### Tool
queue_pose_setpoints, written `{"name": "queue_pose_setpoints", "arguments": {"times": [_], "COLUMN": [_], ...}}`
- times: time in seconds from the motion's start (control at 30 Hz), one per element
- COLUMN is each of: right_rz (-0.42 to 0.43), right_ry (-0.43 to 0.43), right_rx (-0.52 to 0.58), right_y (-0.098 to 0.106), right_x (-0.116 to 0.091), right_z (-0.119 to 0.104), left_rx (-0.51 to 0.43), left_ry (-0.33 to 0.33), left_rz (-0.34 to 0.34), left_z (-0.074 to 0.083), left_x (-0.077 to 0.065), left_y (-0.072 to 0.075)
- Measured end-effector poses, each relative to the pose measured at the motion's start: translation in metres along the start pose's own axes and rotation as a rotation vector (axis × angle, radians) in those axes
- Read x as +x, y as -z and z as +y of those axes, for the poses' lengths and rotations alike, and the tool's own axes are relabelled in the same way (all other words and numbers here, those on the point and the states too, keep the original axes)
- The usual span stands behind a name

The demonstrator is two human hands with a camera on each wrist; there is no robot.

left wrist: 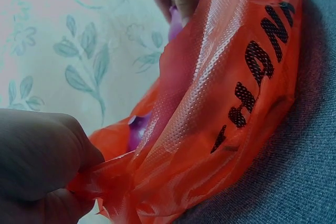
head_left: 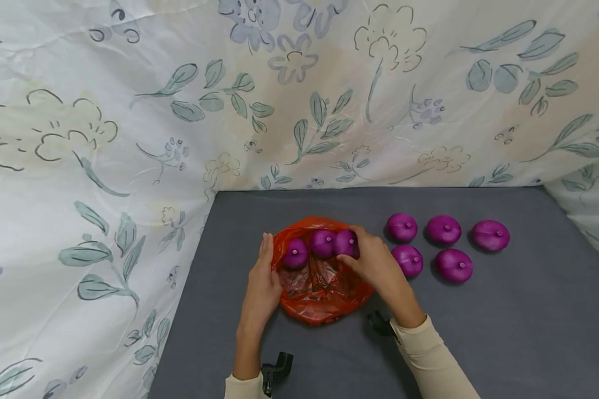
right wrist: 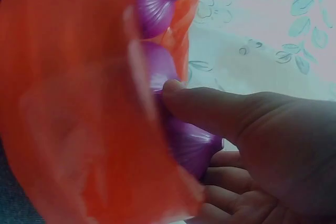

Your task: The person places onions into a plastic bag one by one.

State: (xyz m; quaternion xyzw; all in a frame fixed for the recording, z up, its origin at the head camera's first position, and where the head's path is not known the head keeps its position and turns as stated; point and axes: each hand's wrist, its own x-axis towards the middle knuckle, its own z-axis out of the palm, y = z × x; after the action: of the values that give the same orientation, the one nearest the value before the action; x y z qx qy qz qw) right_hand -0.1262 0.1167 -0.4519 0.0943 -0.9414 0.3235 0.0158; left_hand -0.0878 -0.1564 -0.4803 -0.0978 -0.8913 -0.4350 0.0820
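Note:
A red plastic bag with black lettering lies with its mouth spread on the grey table. Two purple onions sit inside it, at the far side. My right hand grips a third onion between thumb and fingers, at the bag's right rim against its neighbour. In the right wrist view, the thumb lies over the held onion, partly hidden by the bag. My left hand is at the bag's left side, pinching its edge in the left wrist view.
Several more purple onions stand in two loose rows on the table, right of the bag. A floral cloth hangs behind the table and along its left side. Black wrist mounts stick out beside both forearms.

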Motion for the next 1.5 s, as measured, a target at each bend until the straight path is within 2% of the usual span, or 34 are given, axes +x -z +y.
{"name": "queue_pose_setpoints", "arguments": {"times": [0.4, 0.77, 1.1, 1.33, 1.5], "right_rz": [0.054, 0.100, 0.096, 0.091, 0.098], "right_ry": [-0.016, 0.007, 0.002, 0.024, 0.019], "right_rx": [-0.010, -0.032, -0.102, -0.113, -0.086], "right_y": [-0.004, -0.013, -0.024, -0.022, -0.013], "right_x": [0.006, 0.008, 0.011, 0.010, 0.004], "right_z": [0.011, 0.014, 0.010, 0.006, 0.003], "left_rx": [0.016, 0.019, 0.011, 0.014, 0.022], "left_ry": [-0.004, -0.014, -0.019, -0.009, -0.012], "left_rz": [0.009, 0.006, 0.016, 0.023, 0.023], "left_z": [0.000, 0.002, 0.003, 0.002, 0.001], "left_x": [0.001, 0.001, 0.000, -0.001, -0.001], "left_y": [0.000, 0.000, 0.001, 0.000, -0.001]}}
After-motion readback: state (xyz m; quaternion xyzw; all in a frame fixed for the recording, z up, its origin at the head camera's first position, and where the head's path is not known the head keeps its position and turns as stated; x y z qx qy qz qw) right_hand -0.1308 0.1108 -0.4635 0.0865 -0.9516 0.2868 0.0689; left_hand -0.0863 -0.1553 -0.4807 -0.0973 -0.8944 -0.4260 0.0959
